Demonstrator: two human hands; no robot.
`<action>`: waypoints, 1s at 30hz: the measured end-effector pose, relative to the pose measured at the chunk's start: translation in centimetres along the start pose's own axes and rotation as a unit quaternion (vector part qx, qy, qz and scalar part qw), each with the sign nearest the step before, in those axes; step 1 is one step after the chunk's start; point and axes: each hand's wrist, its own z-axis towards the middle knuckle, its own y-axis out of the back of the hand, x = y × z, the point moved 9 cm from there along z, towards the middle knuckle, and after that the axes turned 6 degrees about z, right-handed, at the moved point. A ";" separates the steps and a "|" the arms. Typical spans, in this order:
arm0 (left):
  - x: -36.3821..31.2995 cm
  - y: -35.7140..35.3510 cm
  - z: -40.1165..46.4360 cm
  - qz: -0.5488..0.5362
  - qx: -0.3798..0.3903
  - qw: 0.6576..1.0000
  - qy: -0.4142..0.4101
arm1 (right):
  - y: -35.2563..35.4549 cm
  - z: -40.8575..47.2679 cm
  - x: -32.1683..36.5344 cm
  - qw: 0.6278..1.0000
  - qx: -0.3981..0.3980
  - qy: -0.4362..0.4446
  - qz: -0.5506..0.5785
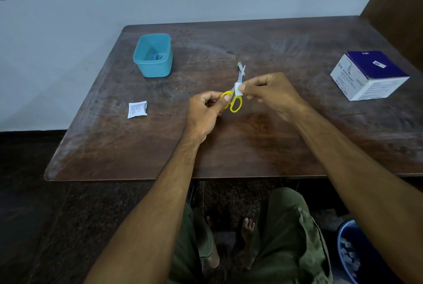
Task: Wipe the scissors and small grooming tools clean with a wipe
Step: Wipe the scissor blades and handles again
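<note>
The left hand holds the scissors; the right hand pinches the wipe. Rub slowly toward the tips.

We are seeing only part of the scissors: the wipe is covering the blade near the pivot, and the left hand is hiding part of one yellow loop. The nail clipper behind the blades is too small for us to make out clearly. Something blue is lying inside the teal container, but we cannot tell what. The picture's right edge is cutting off the table and the blue bin below.
</note>
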 end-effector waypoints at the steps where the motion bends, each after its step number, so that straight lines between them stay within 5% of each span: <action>1: 0.0 0.1 0.0 -0.001 -0.003 1.000 0.001 | -0.1 0.1 0.1 1.000 0.002 0.005 -0.006; 9: -0.1 0.3 0.0 -0.008 -0.014 1.000 0.001 | -0.4 -0.4 -0.9 0.996 0.058 0.007 -0.073; 17: 0.3 0.6 -0.1 -0.050 -0.026 0.998 0.018 | -1.2 -0.6 0.3 0.998 -0.014 0.057 0.021; 30: 0.9 1.1 0.3 -0.099 -0.050 0.993 0.026 | -2.0 -1.6 -1.9 0.995 -0.044 -0.029 0.079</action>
